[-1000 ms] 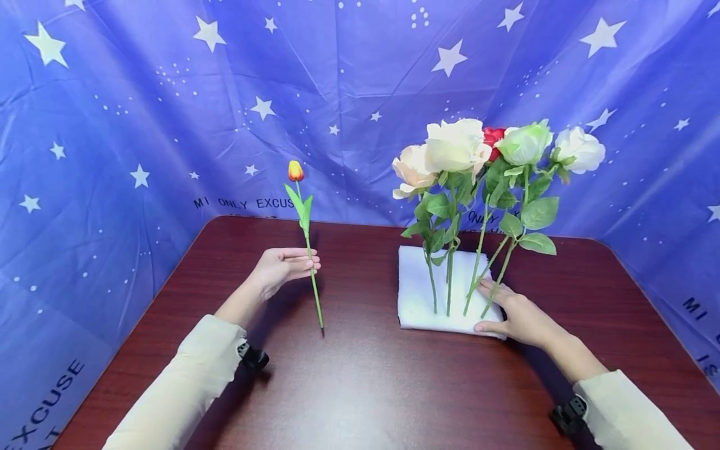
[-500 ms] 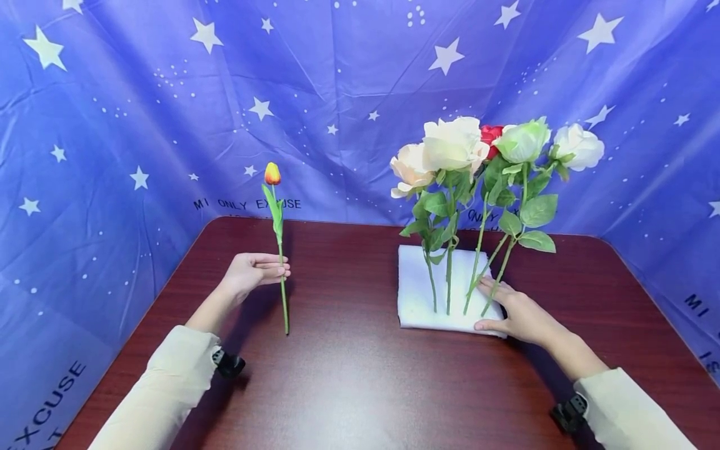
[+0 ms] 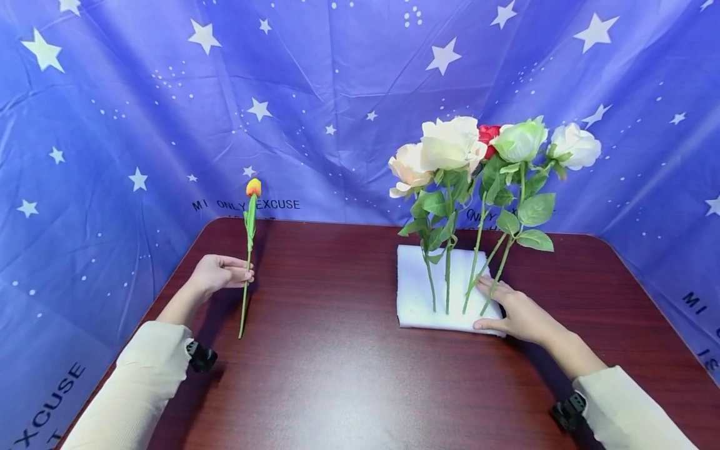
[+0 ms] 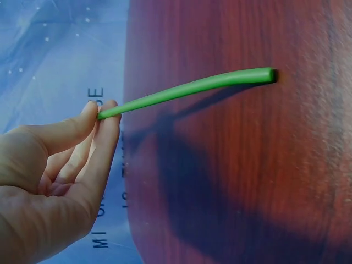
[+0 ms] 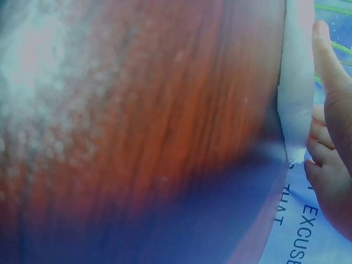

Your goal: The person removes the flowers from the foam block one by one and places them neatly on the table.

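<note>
An orange-yellow tulip (image 3: 254, 187) stands nearly upright at the left of the table, its green stem pinched between the thumb and fingers of my left hand (image 3: 216, 273). In the left wrist view, the lower stem (image 4: 192, 88) runs out past the fingertips, casting a shadow on the wood. On the right, a white foam block (image 3: 415, 290) carries several flowers on leafy stems, among them a cream rose (image 3: 450, 145) and a green-white one (image 3: 520, 141). My right hand (image 3: 523, 319) rests on the block's right side with fingers and thumb spread, beside the stem bases.
The dark red wooden table (image 3: 337, 375) has a bright glare near its front. A blue star-printed curtain (image 3: 349, 81) closes off the back and both sides. The flower heads stand tall over the block, close before the curtain.
My left hand has moved left with the tulip, whose lean has swung from top-left to slightly top-right. The right hand and the foam block have stayed in place.
</note>
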`<act>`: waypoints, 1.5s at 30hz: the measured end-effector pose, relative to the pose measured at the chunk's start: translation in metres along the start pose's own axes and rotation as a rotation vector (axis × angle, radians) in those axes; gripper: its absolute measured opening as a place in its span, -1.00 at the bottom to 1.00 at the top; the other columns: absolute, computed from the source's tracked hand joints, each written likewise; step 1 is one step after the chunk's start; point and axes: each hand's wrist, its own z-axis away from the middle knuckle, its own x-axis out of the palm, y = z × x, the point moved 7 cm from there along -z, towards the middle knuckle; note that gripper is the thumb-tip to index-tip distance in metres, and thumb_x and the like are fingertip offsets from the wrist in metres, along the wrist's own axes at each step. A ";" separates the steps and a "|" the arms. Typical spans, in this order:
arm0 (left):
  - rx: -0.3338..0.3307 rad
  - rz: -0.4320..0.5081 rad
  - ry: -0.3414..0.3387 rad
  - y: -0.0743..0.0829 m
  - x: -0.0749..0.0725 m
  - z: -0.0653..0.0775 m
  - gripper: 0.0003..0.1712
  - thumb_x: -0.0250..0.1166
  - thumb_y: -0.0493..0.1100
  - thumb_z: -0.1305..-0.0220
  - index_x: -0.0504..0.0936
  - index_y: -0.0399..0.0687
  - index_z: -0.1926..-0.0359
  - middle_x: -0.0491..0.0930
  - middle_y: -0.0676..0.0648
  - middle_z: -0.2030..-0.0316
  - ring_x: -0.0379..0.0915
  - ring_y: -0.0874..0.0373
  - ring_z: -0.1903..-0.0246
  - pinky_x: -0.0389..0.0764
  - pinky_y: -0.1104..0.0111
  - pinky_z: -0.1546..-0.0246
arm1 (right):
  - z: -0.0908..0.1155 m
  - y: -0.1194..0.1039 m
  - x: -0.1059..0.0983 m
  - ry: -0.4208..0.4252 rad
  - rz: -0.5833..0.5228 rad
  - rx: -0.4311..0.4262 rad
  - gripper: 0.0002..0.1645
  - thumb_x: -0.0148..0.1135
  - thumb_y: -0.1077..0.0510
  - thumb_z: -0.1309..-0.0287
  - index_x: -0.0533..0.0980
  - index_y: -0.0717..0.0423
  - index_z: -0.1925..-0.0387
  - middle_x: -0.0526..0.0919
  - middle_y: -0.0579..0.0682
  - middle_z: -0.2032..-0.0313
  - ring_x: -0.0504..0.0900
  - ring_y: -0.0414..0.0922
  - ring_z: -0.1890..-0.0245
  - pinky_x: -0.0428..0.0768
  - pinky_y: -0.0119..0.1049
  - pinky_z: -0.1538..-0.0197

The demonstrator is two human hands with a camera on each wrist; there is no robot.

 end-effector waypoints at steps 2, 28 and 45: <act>-0.009 0.007 0.011 -0.004 -0.002 0.000 -0.47 0.22 -0.45 -0.23 0.32 -0.71 -0.16 0.74 0.07 0.41 0.65 0.43 0.42 0.75 0.43 0.23 | 0.000 0.000 0.000 0.003 0.000 0.000 -0.04 0.51 -0.18 0.23 0.48 0.33 -0.15 0.51 0.32 -0.20 0.47 0.31 -0.19 0.52 0.17 -0.11; -0.148 -0.072 -0.095 -0.024 -0.018 -0.005 -0.46 0.26 -0.44 -0.20 0.32 -0.77 -0.11 0.70 0.12 0.51 0.63 0.39 0.47 0.74 0.50 0.35 | -0.001 0.000 0.002 0.021 -0.016 0.010 -0.03 0.52 -0.19 0.26 0.48 0.30 -0.16 0.51 0.29 -0.21 0.46 0.30 -0.20 0.47 0.14 -0.12; -0.166 -0.081 -0.029 -0.030 -0.018 -0.006 -0.43 0.28 -0.43 -0.17 0.34 -0.75 -0.12 0.68 0.15 0.58 0.62 0.41 0.51 0.75 0.47 0.34 | 0.001 0.002 0.001 0.037 -0.014 0.002 -0.04 0.53 -0.17 0.26 0.49 0.30 -0.15 0.53 0.29 -0.19 0.47 0.29 -0.20 0.48 0.07 -0.12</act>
